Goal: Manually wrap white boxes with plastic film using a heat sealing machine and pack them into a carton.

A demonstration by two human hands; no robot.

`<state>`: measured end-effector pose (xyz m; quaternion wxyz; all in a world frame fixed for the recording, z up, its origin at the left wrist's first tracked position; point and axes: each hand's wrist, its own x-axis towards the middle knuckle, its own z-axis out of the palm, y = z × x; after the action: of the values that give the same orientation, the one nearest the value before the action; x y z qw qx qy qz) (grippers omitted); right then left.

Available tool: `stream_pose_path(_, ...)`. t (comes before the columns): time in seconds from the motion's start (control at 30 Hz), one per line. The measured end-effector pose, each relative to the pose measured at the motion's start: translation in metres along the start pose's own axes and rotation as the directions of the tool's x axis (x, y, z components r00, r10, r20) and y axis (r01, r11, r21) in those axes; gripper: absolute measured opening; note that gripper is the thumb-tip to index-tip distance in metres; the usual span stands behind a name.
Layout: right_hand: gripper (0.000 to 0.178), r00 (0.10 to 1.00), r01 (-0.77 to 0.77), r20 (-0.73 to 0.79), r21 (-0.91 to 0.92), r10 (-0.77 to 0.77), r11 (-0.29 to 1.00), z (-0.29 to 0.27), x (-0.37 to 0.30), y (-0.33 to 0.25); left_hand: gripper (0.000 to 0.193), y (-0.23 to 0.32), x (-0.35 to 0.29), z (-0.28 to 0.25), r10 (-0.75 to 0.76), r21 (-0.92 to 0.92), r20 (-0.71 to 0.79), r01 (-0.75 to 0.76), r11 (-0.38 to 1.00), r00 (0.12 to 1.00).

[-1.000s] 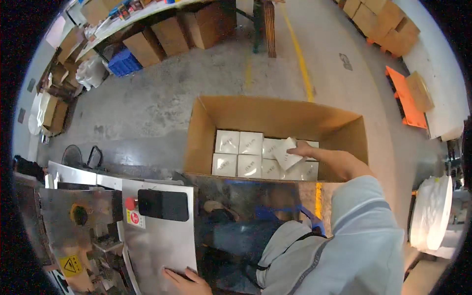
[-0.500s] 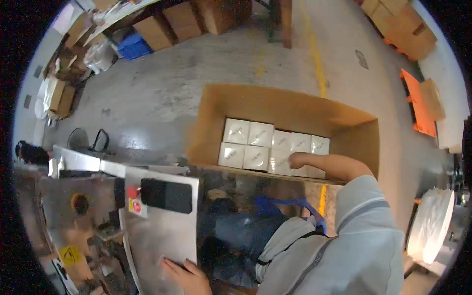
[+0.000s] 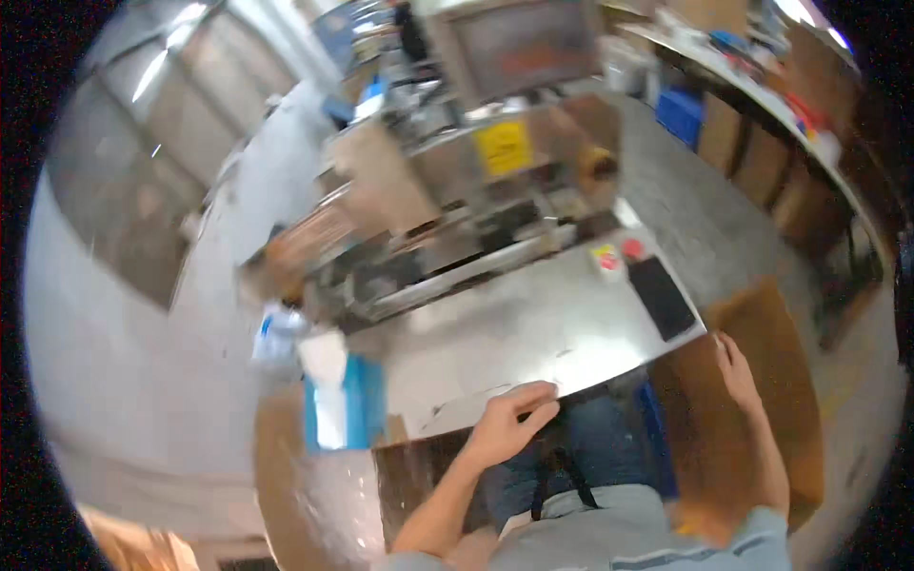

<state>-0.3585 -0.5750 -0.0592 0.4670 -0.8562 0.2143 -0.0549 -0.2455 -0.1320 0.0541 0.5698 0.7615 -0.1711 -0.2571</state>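
Observation:
My left hand [image 3: 514, 422] rests at the front edge of a shiny metal worktop [image 3: 495, 343], its thumb and fingers apart and nothing seen between them. Past the worktop's right corner, my right hand [image 3: 735, 369] hovers over an open cardboard box [image 3: 776, 409]; its fingers are stretched out, somewhat blurred, and show nothing in them. A flat black rectangular object [image 3: 662, 297], like a phone, lies on the worktop near that hand. Beside it are a red button [image 3: 633, 249] and a small warning sticker [image 3: 606, 259]. The right box's contents cannot be made out.
Behind the worktop stands a machine with a yellow warning label [image 3: 502, 147] and a monitor [image 3: 522, 48] above. At the left end are a blue box [image 3: 367, 404] and a carton with clear plastic [image 3: 333, 495]. Shelving with a blue bin [image 3: 679, 116] is at far right.
The view has swung left from the open carton of white boxes to the worktop. My right hand has come away from the white boxes; my left hand is now at the worktop's front edge.

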Motion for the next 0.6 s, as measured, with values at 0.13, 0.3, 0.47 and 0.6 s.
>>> stream_pose_path(0.13, 0.064, 0.99, 0.127, 0.072, -0.087, -0.121, 0.988, 0.004, -0.008, 0.015, 0.043, 0.035, -0.115, -0.127, 0.363, -0.216, -0.293, -0.431, 0.876, 0.884)
stream_pose_path(0.3, 0.061, 0.973, 0.155, 0.187, -0.079, -0.138, 0.985, -0.001, 0.004, 0.032, 0.051, -0.07, -0.25, -0.297, 0.463, -0.379, -0.752, -0.883, 0.279, 0.469)
stream_pose_path(0.47, 0.058, 0.979, 0.143, 0.164, -0.111, -0.124, 0.983, 0.022, 0.006, 0.026, 0.068, -0.264, -0.361, -0.337, 0.017, 0.144, -0.983, 0.714, 0.685, 0.182)
stream_pose_path(0.6, 0.06, 0.99, 0.138, 0.07, -0.262, -0.123, 0.955, 0.005, 0.003, 0.034, 0.074, -0.244, -0.32, -0.329, -0.547, -0.499, -0.836, 0.46, 0.734, -0.034)
